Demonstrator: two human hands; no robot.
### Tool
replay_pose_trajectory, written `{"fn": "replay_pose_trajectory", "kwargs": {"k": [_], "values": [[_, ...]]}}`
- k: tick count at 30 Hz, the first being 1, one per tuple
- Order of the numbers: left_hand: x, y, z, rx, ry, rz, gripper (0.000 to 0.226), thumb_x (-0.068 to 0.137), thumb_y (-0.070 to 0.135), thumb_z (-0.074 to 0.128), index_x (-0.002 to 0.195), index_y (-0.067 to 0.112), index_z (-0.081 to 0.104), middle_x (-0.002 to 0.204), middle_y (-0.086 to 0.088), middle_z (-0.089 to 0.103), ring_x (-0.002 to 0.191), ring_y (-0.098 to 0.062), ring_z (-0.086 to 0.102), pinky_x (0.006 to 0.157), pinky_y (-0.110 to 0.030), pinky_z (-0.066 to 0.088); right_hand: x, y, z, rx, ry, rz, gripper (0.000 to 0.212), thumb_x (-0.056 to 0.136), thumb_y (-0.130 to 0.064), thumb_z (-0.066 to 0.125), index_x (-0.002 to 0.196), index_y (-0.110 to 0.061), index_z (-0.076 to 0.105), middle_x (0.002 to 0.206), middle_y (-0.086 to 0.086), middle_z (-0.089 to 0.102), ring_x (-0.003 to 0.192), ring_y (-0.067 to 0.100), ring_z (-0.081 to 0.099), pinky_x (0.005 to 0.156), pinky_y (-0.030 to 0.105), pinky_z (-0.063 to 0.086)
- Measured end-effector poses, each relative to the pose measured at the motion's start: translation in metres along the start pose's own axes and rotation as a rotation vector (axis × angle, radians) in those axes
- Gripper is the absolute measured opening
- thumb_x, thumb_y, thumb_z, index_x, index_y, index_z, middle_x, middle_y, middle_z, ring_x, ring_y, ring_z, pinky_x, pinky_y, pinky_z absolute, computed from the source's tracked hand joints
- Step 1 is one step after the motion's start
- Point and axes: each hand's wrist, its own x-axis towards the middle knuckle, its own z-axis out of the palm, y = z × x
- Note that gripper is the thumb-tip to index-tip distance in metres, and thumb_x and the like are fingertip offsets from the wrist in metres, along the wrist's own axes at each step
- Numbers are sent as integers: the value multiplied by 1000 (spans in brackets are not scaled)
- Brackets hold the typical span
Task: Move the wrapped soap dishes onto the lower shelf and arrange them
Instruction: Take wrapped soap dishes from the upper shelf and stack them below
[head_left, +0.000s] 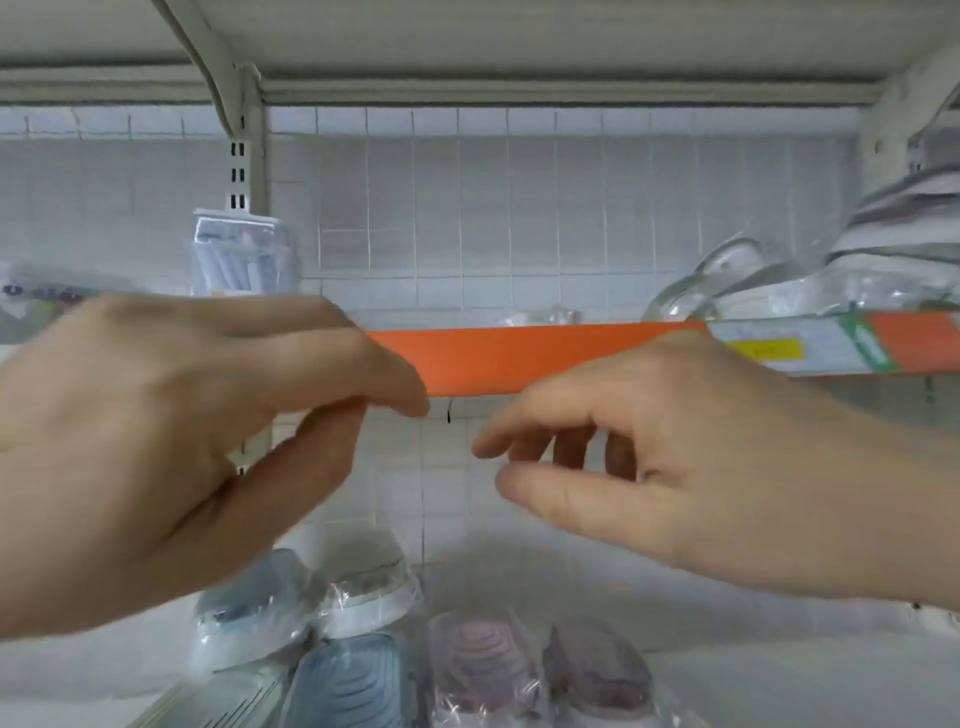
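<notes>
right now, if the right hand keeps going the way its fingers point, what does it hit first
The right hand holds nothing; its fingers point left toward the left hand, level with the gap under the orange shelf edge. The left hand's fingertips would probably come first, though depth is unclear.

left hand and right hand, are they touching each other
Apart. The head view shows white tiled wall in the gap between the left hand and the right hand; neither holds anything.
</notes>
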Motion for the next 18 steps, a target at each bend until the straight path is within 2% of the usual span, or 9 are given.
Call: {"fn": "replay_pose_trajectory", "kwargs": {"k": [2, 4, 7, 9, 11, 12, 15, 18], "values": [[31, 3, -2, -35, 72, -43, 27, 94, 48, 30, 104, 60, 51, 94, 32, 57, 77, 5, 58, 60, -30, 47, -3, 11, -32, -82, 144, -6, 25, 76, -45, 51, 89, -35, 70, 68, -19, 62, 63, -11, 53, 64, -1, 37], [64, 9, 6, -28, 112, -62, 24, 86, 42, 36, 98, 44, 57, 83, 25, 60, 77, 3, 57, 59, -25, 49, 3, 37, -60, -190, 253, 46, 19, 82, -41, 56, 88, -32, 72, 62, -18, 62, 67, -5, 56, 62, 1, 36], [119, 23, 29, -44, 22, -132, 26, 79, 52, 33, 93, 45, 54, 86, 26, 56, 88, 6, 55, 71, -18, 48, 10, 99, -99, -371, 269, 286, 20, 89, -31, 55, 103, -28, 69, 78, -18, 63, 67, 4, 53, 60, -2, 31], [155, 22, 51, -22, -147, -228, 29, 84, 49, 38, 109, 43, 51, 97, 23, 52, 97, 1, 54, 77, -18, 42, 4, 138, -113, -451, 194, 470, 28, 92, -35, 51, 116, -26, 63, 106, -5, 67, 88, 12, 55, 63, 1, 32], [189, 13, 75, 20, -307, -325, 40, 90, 46, 43, 129, 35, 44, 120, 11, 51, 113, -11, 49, 89, -23, 36, -6, 165, -113, -475, -11, 619, 44, 92, -50, 44, 128, -28, 53, 132, 0, 55, 115, 20, 50, 87, 17, 34], [201, 7, 86, 35, -371, -371, 46, 92, 46, 44, 135, 32, 39, 130, 5, 48, 119, -16, 46, 95, -25, 34, -9, 174, -110, -445, -109, 671, 49, 91, -56, 39, 131, -31, 49, 138, -1, 49, 124, 21, 45, 94, 22, 33], [226, -21, 115, 98, -585, -525, 62, 92, 51, 42, 145, 25, 23, 145, -2, 37, 131, -22, 36, 106, -32, 27, -10, 181, -102, -295, -243, 690, 61, 82, -70, 33, 132, -39, 47, 143, -8, 42, 131, 17, 38, 102, 25, 28], [242, -40, 122, 134, -764, -654, 75, 90, 57, 44, 149, 22, 13, 153, -3, 24, 139, -25, 26, 112, -36, 21, -2, 188, -104, -273, -344, 665, 69, 74, -73, 45, 133, -37, 46, 135, -13, 45, 123, 12, 43, 95, 23, 32]]}}
